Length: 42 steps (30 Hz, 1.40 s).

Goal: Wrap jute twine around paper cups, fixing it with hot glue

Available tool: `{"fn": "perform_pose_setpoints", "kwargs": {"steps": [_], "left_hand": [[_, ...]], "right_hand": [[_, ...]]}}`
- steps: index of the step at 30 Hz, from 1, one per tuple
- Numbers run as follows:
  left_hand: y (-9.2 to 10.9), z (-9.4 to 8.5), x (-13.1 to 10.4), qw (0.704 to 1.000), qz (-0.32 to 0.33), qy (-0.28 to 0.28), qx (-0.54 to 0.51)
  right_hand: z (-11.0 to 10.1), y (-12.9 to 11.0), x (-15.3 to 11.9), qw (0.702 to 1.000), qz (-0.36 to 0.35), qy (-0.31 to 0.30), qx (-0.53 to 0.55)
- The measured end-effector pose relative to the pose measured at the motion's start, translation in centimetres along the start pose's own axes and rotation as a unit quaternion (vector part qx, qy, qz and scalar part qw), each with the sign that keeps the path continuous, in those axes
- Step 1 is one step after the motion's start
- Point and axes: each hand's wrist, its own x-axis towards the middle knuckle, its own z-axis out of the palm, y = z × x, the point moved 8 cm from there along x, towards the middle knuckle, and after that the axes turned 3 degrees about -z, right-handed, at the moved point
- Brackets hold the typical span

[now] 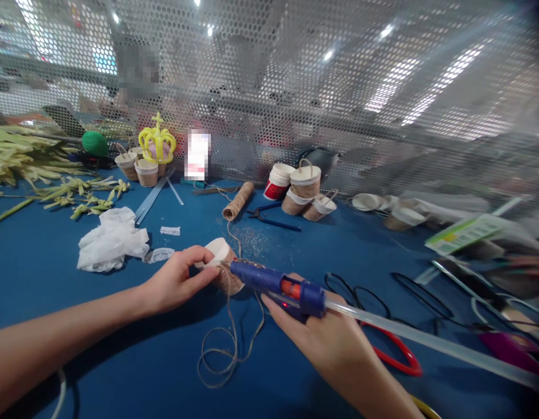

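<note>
My left hand (pixel 184 276) pinches the rim of a small twine-wrapped paper cup (pixel 228 279), which lies tilted on the blue table. My right hand (pixel 313 326) is wrapped round a blue glue gun (pixel 278 285), with a long clear glue stick (pixel 404 331) coming out of its back. The gun's nozzle touches or nearly touches the cup near my left fingertips. Loose twine (pixel 217 349) hangs from the cup and coils on the table. Beyond the cup lies a twine roll (pixel 238 201), with a strand running toward the cup.
White lace cloth (pixel 112 238) lies to the left. Behind are pliers (pixel 273 221), several wrapped cups (pixel 307 181), a yellow crown (pixel 157 142) and a metal mesh screen (pixel 252 87). Red handles (pixel 396 355) and black cords (pixel 361 294) lie at right.
</note>
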Motion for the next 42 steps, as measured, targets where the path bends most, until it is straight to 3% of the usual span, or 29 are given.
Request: {"fn": "perform_pose_setpoints", "kwargs": {"steps": [5,12,19,24,33,38,42], "left_hand": [[-0.3,0.1,0.0,1.000,-0.009,-0.013,0.004],[-0.1,-0.1,0.0,1.000,0.006,-0.008,0.014],[0.0,0.1,0.0,1.000,0.012,-0.019,0.015],[0.0,0.0,0.1,1.000,0.008,-0.011,0.020],[0.3,-0.1,0.0,0.999,0.034,-0.020,0.011],[0.5,-0.2,-0.1,0.997,0.068,-0.017,0.019],[0.2,-0.1,-0.1,0.998,0.057,-0.029,0.018]], "right_hand": [[-0.7,-0.5,-0.3,0.996,-0.079,0.024,-0.037],[-0.7,-1.0,0.0,0.996,-0.063,0.032,-0.049],[-0.4,-1.5,-0.5,0.979,-0.155,0.023,-0.128],[0.0,-1.7,-0.4,0.985,-0.130,0.014,-0.110],[-0.3,-0.5,-0.9,0.965,-0.188,0.019,-0.180],[-0.4,0.1,-0.9,0.964,-0.182,0.021,-0.195],[-0.3,-0.3,-0.8,0.963,-0.180,0.012,-0.202]]}}
